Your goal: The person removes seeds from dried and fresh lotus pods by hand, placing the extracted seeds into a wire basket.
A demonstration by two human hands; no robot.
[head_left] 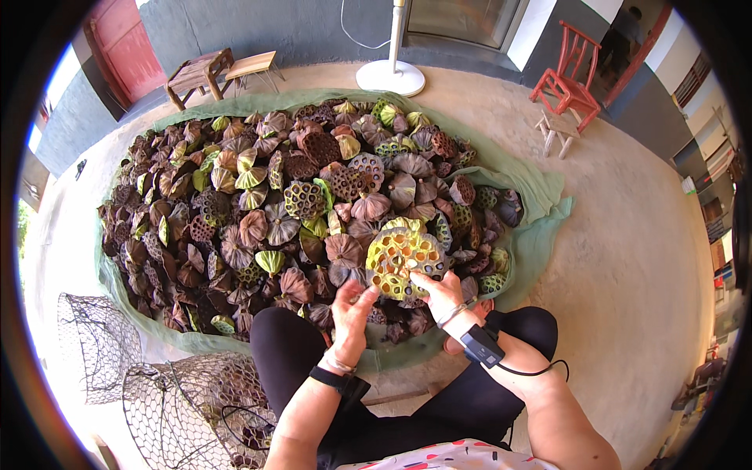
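A broad lotus seed pod (392, 252) is held over the pile, its holed face turned up. Its left side is yellow and torn around open holes; dark seeds show in several holes at its right. My right hand (443, 296) grips the pod's lower right, thumb pressed on the face. Beside the lower left rim is my left hand (351, 320), thumb and fingers apart, the thumb tip at or close to the rim. Whether anything small lies in its palm is hidden. Beneath spreads a heap of brown and green lotus pods (282, 223) on a green mesh sheet (537, 235).
Wire mesh baskets (176, 405) stand at the lower left, near my knee. Along the back wall are a wooden stool (200, 76), a small low table (251, 63) and a white stand base (390, 79). A red chair (567, 88) and small stool (557, 126) stand at right; a person is in the doorway.
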